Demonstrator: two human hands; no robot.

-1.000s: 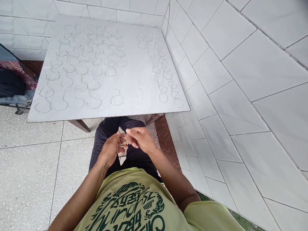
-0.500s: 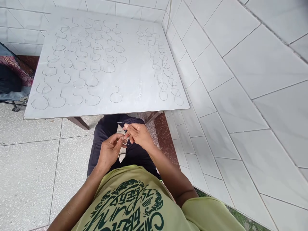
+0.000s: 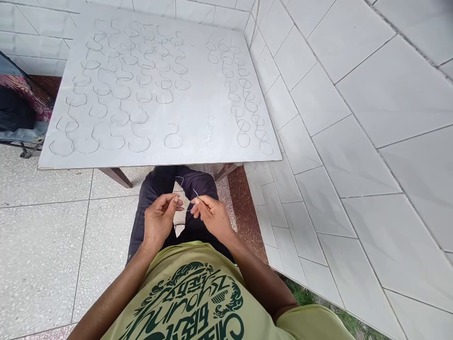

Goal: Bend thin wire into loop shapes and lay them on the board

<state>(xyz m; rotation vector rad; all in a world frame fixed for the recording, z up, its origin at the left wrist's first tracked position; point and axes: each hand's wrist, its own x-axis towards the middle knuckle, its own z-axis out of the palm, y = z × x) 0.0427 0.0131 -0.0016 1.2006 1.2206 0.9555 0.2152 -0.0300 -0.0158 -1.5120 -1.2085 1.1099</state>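
Above my lap, both hands pinch a thin, curved piece of wire. My left hand is closed on one side of it, thumb against the fingers. A short distance to the right, my right hand grips the other side between thumb and fingertips. Wire ends stick up past the fingers, and part of the wire is hidden by them. In front of me, a white board on the table carries many bent wire pieces. The nearest one, a hook-shaped wire, lies close to the board's front edge.
Rows of S-like wires cover the board's left side, and looped wires form columns at its right. A tiled wall rises along the right. Dark wooden table legs stand below, and a folding chair is at left.
My hands have moved apart, the right one shifting right and slightly down. More of the wire now shows between and above the fingers. The view has shifted slightly.
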